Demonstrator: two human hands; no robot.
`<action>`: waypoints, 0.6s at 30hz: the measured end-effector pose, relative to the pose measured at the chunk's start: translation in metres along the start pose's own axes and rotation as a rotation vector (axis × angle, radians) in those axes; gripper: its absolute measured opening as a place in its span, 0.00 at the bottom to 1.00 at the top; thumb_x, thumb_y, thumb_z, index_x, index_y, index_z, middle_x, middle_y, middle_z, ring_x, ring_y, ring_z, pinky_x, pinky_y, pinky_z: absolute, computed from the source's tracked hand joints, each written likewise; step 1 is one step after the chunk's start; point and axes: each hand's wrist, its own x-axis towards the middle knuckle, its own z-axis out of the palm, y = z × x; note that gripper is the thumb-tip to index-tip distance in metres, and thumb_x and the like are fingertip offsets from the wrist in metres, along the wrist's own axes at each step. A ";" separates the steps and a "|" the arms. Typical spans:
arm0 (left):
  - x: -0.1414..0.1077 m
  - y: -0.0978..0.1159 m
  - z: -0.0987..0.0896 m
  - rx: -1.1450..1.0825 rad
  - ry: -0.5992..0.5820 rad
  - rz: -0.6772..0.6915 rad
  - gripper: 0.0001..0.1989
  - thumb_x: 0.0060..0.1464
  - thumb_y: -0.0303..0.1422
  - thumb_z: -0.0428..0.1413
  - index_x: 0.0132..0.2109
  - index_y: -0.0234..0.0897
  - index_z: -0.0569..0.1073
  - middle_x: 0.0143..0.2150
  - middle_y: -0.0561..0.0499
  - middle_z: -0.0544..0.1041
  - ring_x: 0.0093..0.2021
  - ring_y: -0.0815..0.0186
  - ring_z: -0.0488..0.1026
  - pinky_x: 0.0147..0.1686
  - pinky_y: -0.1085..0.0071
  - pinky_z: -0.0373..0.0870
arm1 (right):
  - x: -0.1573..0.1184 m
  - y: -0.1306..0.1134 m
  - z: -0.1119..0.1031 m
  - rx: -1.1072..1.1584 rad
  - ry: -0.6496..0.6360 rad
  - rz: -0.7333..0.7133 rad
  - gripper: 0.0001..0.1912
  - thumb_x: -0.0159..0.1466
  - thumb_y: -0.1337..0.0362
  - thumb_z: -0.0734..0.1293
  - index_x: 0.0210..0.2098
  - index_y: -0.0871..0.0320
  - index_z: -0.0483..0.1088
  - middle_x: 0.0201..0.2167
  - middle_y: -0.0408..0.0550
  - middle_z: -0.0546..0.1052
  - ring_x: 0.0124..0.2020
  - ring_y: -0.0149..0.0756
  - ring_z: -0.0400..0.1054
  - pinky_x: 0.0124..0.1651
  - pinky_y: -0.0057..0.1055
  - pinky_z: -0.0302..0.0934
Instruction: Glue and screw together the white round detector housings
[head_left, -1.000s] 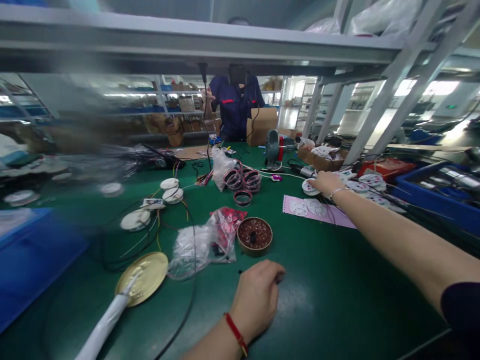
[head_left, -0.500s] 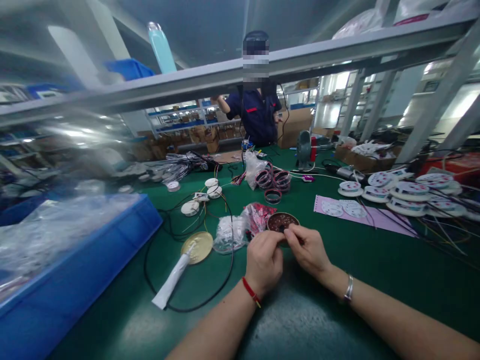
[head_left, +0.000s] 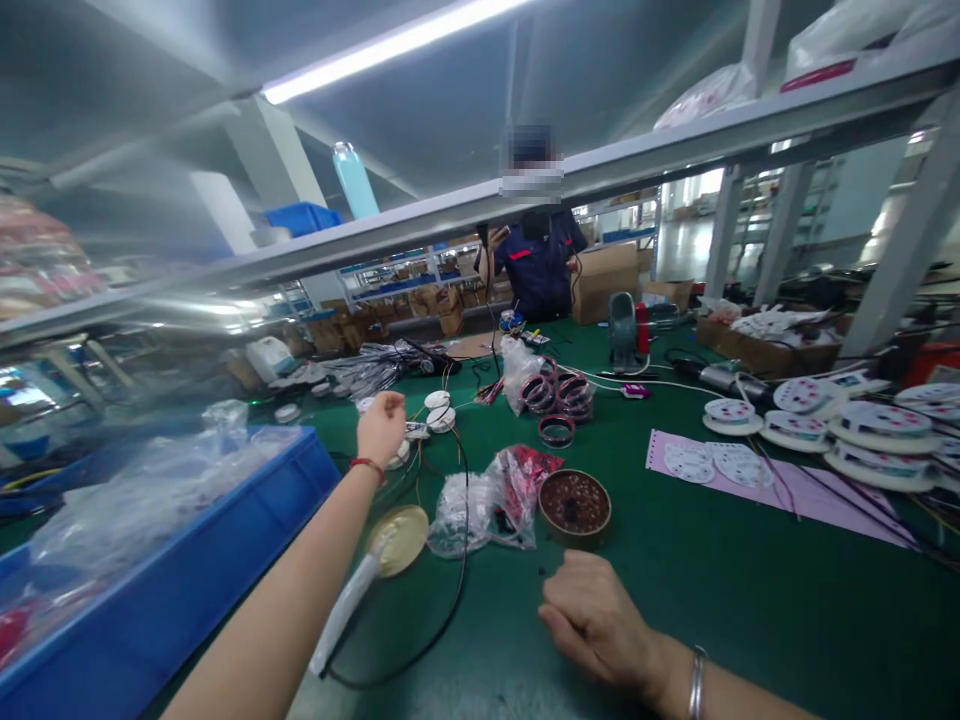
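Observation:
My left hand [head_left: 381,428] reaches out over the table beside several white round discs with wires [head_left: 439,418]. Its fingers are curled together, and whether they hold anything is hidden. Low on the table, my right hand [head_left: 596,620] is closed with the fingers tucked under, their contents out of sight. Just beyond it sits a round tin [head_left: 576,505] with a brown, speckled inside. Left of the tin lie plastic bags with white [head_left: 461,505] and red [head_left: 521,480] contents. A white tube [head_left: 345,610] rests with its tip on a yellowish round lid [head_left: 405,540].
A blue bin [head_left: 247,540] of clear plastic bags flanks the left. Red-rimmed rings [head_left: 556,430] stand mid-table, a small blower [head_left: 624,332] behind. White discs [head_left: 885,425] are stacked at right by a pink sheet [head_left: 825,495]. A black cable loops near the tube. Someone stands across the table.
Both hands were together at the tin. My left hand has moved away, forward and left, to the white discs; my right hand has drawn back toward me, uncovering the tin. The view has shifted.

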 end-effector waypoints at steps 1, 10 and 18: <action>0.011 0.002 0.009 0.040 -0.069 0.022 0.09 0.52 0.28 0.50 0.40 0.38 0.72 0.38 0.49 0.78 0.39 0.63 0.74 0.41 0.69 0.69 | 0.000 0.000 0.001 -0.002 0.001 0.000 0.19 0.69 0.65 0.50 0.21 0.58 0.54 0.16 0.38 0.59 0.19 0.28 0.49 0.29 0.30 0.41; 0.049 0.035 0.105 0.373 -0.456 -0.091 0.13 0.56 0.39 0.55 0.42 0.32 0.73 0.44 0.46 0.75 0.46 0.61 0.72 0.50 0.56 0.66 | -0.003 0.008 0.008 -0.001 0.126 0.056 0.24 0.69 0.60 0.47 0.17 0.58 0.52 0.12 0.38 0.59 0.16 0.26 0.49 0.25 0.31 0.41; 0.074 0.027 0.085 0.256 -0.228 -0.066 0.14 0.59 0.40 0.52 0.37 0.31 0.72 0.38 0.48 0.75 0.41 0.64 0.72 0.48 0.58 0.66 | -0.007 0.023 0.024 -0.030 0.217 -0.092 0.31 0.72 0.58 0.38 0.15 0.60 0.47 0.08 0.38 0.54 0.13 0.26 0.43 0.21 0.29 0.37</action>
